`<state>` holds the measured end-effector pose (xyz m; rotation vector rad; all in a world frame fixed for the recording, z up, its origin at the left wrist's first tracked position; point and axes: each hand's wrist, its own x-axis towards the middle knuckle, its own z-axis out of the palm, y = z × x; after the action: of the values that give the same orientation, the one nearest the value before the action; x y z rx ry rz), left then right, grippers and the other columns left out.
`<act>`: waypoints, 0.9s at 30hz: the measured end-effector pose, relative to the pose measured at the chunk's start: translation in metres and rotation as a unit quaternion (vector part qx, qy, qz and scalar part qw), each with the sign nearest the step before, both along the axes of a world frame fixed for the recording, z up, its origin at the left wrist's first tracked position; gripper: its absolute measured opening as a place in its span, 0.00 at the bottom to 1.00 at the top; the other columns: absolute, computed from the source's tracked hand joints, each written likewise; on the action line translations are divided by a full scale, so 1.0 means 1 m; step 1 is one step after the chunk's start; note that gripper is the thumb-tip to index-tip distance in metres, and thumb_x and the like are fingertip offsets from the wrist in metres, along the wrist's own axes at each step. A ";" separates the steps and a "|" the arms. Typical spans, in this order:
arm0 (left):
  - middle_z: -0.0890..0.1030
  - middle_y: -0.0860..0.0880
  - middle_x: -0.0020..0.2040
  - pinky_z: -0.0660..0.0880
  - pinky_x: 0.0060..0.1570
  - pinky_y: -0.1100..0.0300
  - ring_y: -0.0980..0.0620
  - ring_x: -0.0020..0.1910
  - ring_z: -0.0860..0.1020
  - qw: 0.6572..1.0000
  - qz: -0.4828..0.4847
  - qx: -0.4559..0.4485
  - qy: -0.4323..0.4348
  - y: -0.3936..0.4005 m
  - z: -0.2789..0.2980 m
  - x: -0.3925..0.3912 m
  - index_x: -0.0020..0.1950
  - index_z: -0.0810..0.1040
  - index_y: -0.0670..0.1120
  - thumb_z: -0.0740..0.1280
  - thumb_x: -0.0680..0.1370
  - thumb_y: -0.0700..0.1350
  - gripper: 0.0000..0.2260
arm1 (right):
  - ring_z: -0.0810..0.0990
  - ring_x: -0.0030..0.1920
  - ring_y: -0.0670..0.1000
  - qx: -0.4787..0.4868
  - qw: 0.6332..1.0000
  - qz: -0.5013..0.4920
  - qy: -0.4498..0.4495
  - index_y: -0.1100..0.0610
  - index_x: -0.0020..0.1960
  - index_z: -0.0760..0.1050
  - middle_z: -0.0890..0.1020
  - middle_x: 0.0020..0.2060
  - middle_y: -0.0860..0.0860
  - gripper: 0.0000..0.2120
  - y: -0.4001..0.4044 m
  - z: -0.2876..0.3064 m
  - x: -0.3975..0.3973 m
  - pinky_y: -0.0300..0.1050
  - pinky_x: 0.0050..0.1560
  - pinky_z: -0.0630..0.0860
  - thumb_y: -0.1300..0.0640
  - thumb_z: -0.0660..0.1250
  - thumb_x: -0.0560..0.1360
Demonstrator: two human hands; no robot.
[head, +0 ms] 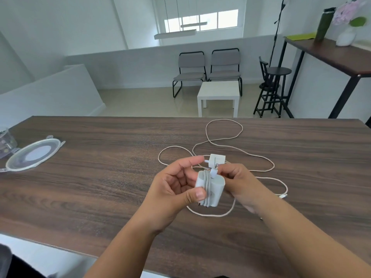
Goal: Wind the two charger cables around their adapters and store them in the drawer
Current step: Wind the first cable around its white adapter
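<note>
We are standing at a dark wood-grain desk (100, 193) and looking across it into a pale, white-walled room. Our left hand (172, 189) is gripping a white adapter (208, 189) with its white cable already wound around it, thumb pressing on the near end and fingers curling behind. Our right hand (236, 181) is pinching the cable's free end (213, 173) against the top of that bundle. Both are hovering above the middle of the desk, slightly toward its right edge.

Just beyond our fingers a second, smaller white adapter (217, 159) is lying on the desk, and its pinkish braided cable (222, 127) is sprawling in loose loops toward the far edge and under our hands. Near the left edge a clear round lid (34, 155) is resting flat beside a transparent container (6, 141).

Beyond the far edge two grey chairs (208, 71) are standing behind a low white side table (218, 93), with a black stool (275, 87) to their right. A tall bar table (329, 55) is carrying a dark bottle (324, 25) and pink flowers (347, 13).
</note>
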<state>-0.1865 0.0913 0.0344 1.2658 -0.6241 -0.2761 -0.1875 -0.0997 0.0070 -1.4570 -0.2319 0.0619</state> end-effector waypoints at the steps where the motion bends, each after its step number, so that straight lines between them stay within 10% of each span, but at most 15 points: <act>1: 0.82 0.54 0.41 0.78 0.43 0.64 0.57 0.42 0.81 1.000 0.007 -0.003 0.002 -0.001 0.001 0.001 0.63 0.78 0.45 0.79 0.66 0.43 0.27 | 0.66 0.25 0.41 0.008 1.000 -0.021 0.012 0.61 0.40 0.82 0.75 0.26 0.51 0.07 0.004 -0.007 -0.003 0.31 0.27 0.63 0.58 0.69 0.70; 13: 0.81 0.46 0.47 0.77 0.38 0.66 0.57 0.40 0.80 0.964 0.217 -0.067 0.140 -0.015 -0.015 0.019 0.58 0.81 0.45 0.69 0.71 0.43 0.16 | 0.74 0.34 0.37 -0.412 0.885 -0.150 -0.157 0.49 0.48 0.81 0.77 0.30 0.37 0.07 0.012 0.002 -0.027 0.29 0.37 0.66 0.50 0.64 0.75; 17: 0.84 0.50 0.43 0.78 0.36 0.68 0.58 0.37 0.81 0.939 0.239 -0.129 0.209 -0.025 -0.015 0.019 0.55 0.81 0.44 0.67 0.76 0.41 0.09 | 0.80 0.45 0.49 -0.480 0.852 -0.119 -0.175 0.47 0.52 0.79 0.82 0.42 0.45 0.16 0.017 0.010 -0.029 0.48 0.45 0.76 0.46 0.55 0.75; 27: 0.81 0.57 0.32 0.76 0.33 0.68 0.61 0.33 0.79 0.952 0.287 -0.036 0.105 -0.018 -0.014 0.016 0.57 0.80 0.43 0.71 0.72 0.35 0.14 | 0.78 0.37 0.48 -0.506 0.811 -0.150 -0.251 0.48 0.42 0.78 0.80 0.35 0.43 0.14 0.013 0.034 -0.036 0.48 0.35 0.76 0.44 0.56 0.75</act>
<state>-0.1705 0.0737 0.0207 1.2708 -0.0667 0.0956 -0.2231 -0.0866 0.0408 -2.5601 -0.4315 -0.5513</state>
